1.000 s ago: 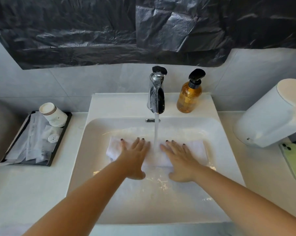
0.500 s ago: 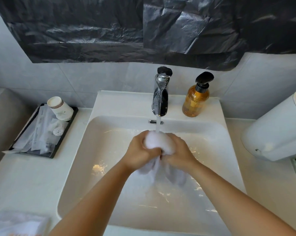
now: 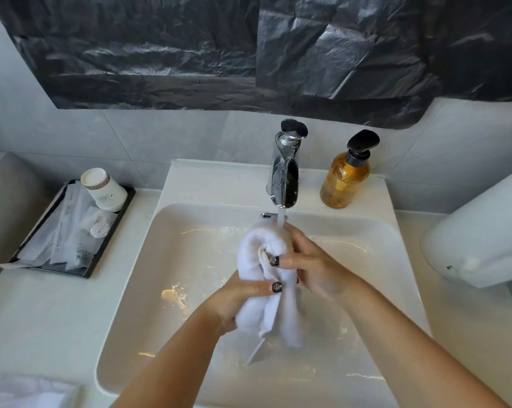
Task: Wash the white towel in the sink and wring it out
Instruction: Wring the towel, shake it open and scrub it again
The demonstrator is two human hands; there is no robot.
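Head view: bunched white terry towel, flat a second ago, now gripped by left hand and right hand, fingers curled, under chrome tap stream.

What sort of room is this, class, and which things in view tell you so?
Probably a hotel bathroom: a white sink with a running tap, a pump soap bottle beside it, and a black tray of wrapped toiletries and paper cups on the counter.

place: hotel-style bathroom | signs: white sink with chrome tap; amber soap pump bottle; tray of wrapped toiletries and paper cups on bench; grey wall tiles
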